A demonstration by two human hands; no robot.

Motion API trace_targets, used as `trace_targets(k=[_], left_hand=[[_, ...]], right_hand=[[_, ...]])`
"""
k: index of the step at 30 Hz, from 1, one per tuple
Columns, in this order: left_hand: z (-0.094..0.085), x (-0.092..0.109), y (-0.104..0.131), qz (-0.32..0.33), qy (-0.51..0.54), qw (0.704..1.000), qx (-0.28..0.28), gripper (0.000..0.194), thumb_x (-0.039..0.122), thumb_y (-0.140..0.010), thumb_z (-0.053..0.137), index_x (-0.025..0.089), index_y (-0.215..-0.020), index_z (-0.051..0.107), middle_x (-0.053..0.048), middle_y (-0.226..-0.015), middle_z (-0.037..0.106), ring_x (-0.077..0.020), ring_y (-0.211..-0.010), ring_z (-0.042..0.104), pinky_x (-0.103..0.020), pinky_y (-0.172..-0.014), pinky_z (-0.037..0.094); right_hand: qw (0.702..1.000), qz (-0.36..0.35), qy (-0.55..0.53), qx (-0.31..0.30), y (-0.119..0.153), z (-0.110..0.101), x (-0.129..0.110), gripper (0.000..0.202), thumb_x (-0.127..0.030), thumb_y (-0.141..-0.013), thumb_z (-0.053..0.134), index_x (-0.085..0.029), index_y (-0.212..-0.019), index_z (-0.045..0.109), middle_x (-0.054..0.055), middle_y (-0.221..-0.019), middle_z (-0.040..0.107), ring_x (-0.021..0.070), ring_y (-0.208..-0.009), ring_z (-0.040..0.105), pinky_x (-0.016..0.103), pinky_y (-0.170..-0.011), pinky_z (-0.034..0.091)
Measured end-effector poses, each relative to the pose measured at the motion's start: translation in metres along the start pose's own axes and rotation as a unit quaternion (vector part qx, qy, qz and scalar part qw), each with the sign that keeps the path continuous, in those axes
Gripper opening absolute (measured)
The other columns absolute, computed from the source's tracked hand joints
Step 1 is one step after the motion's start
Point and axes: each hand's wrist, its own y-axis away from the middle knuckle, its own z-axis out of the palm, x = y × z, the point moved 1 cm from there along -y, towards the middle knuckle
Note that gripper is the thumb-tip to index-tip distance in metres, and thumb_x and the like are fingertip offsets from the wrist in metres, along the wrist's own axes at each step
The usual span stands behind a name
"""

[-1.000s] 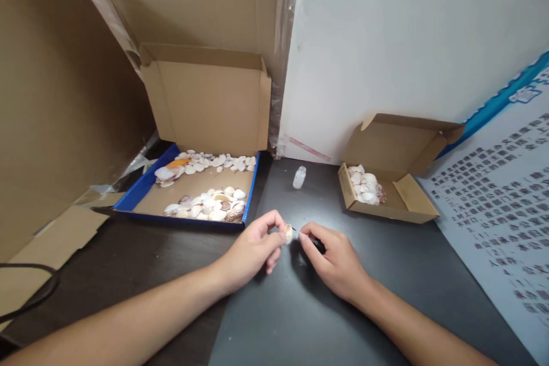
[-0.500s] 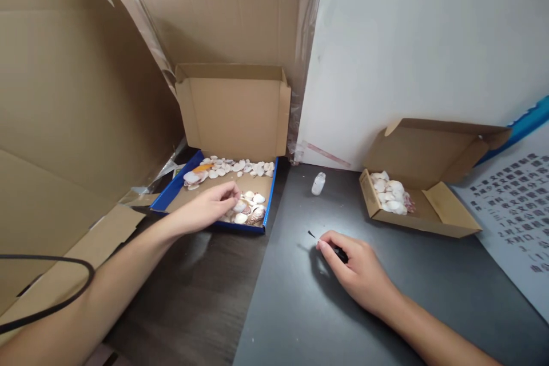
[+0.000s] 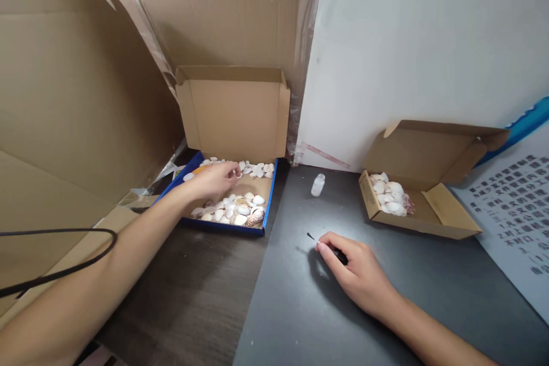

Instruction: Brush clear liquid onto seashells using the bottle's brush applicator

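Observation:
My left hand [image 3: 218, 178] is over the blue-edged box [image 3: 266, 206], near the small shells [image 3: 258, 170] along its back. Its fingers are bent together, and whatever lies between them is too small to make out. More shells [image 3: 229, 209] cover the front part of that box. Over the grey mat [image 3: 283, 303], my right hand [image 3: 349, 266] pinches a small brush [image 3: 313, 237] with a black handle, its dark tip pointing left. A small open bottle [image 3: 318, 185] with whitish contents stands upright on the mat, beyond my right hand.
At the right sits an open cardboard box [image 3: 429, 223] with white shells [image 3: 389, 194] in its left part. A printed sheet [image 3: 514, 211] lies at the far right. Large cardboard panels [image 3: 77, 103] stand at the left, and a black cable [image 3: 64, 231] crosses in front.
My left hand has moved from the front shells toward the back of the blue-edged box, uncovering more of the front shells. My right hand has barely moved.

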Motion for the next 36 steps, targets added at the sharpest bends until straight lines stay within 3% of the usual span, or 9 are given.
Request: trace_targets(k=[4, 9, 20, 24, 28, 31, 36], left_hand=[[0.012, -0.004, -0.022, 0.003, -0.047, 0.999, 0.011, 0.030, 0.021, -0.083, 0.044, 0.021, -0.106, 0.063, -0.010, -0.097, 0.071, -0.0251, -0.086, 0.063, -0.032, -0.072, 0.043], [0.020, -0.004, -0.027, 0.007, -0.075, 0.997, 0.023, 0.029, 0.022, -0.085, 0.043, 0.020, -0.106, 0.062, -0.012, -0.102, 0.070, -0.0279, -0.094, 0.062, -0.034, -0.078, 0.043], [0.012, -0.002, -0.024, -0.015, -0.009, 0.999, 0.033, 0.012, 0.020, -0.073, 0.050, 0.020, -0.085, 0.051, -0.006, -0.079, 0.062, -0.0229, -0.073, 0.055, -0.030, -0.063, 0.036], [-0.008, 0.025, -0.006, 0.016, 0.054, 0.998, 0.019, 0.016, 0.024, -0.079, 0.044, 0.022, -0.094, 0.051, -0.002, -0.080, 0.060, -0.0179, -0.069, 0.053, -0.027, -0.061, 0.038], [-0.021, 0.074, 0.008, 0.132, 0.165, 0.977, 0.007, 0.017, 0.021, -0.083, 0.034, 0.021, -0.086, 0.051, 0.000, -0.079, 0.056, -0.0149, -0.068, 0.049, -0.026, -0.063, 0.039], [-0.010, 0.103, 0.001, 0.145, 0.134, 0.980, -0.033, 0.022, 0.029, -0.087, 0.035, 0.020, -0.086, 0.054, -0.001, -0.080, 0.060, -0.0164, -0.072, 0.053, -0.027, -0.063, 0.040], [0.022, 0.125, -0.029, 0.128, 0.090, 0.985, -0.077, 0.042, 0.043, -0.085, 0.045, 0.018, -0.116, 0.058, -0.009, -0.106, 0.070, -0.0224, -0.088, 0.063, -0.029, -0.071, 0.044]], right_hand=[[1.000, -0.003, 0.003, -0.004, -0.001, 0.000, 0.000, 0.031, -0.039, -0.098, 0.041, -0.021, -0.081, 0.059, 0.000, -0.070, 0.063, 0.0160, -0.065, 0.056, 0.026, -0.062, 0.037], [1.000, -0.009, 0.014, -0.006, 0.000, 0.000, 0.000, 0.029, -0.036, -0.098, 0.043, -0.021, -0.080, 0.060, -0.001, -0.069, 0.063, 0.0154, -0.063, 0.056, 0.026, -0.061, 0.036], [1.000, -0.013, 0.010, -0.004, 0.000, -0.002, -0.003, 0.029, -0.036, -0.099, 0.042, -0.021, -0.080, 0.058, 0.000, -0.070, 0.063, 0.0158, -0.064, 0.057, 0.026, -0.062, 0.038], [1.000, -0.007, -0.005, -0.004, 0.000, -0.002, -0.004, 0.030, -0.038, -0.100, 0.039, -0.022, -0.083, 0.056, -0.002, -0.069, 0.060, 0.0152, -0.064, 0.055, 0.026, -0.063, 0.037], [1.000, -0.003, -0.016, 0.007, 0.001, -0.003, -0.002, 0.031, -0.040, -0.101, 0.037, -0.022, -0.080, 0.051, -0.003, -0.068, 0.055, 0.0148, -0.063, 0.051, 0.026, -0.062, 0.036], [0.999, -0.002, -0.036, 0.017, 0.001, -0.004, -0.001, 0.031, -0.041, -0.101, 0.036, -0.022, -0.081, 0.049, -0.003, -0.069, 0.054, 0.0149, -0.064, 0.052, 0.026, -0.063, 0.037], [0.997, 0.007, -0.065, 0.050, 0.000, -0.002, 0.000, 0.028, -0.042, -0.102, 0.035, -0.023, -0.086, 0.047, -0.004, -0.066, 0.049, 0.0144, -0.060, 0.048, 0.025, -0.059, 0.037]])
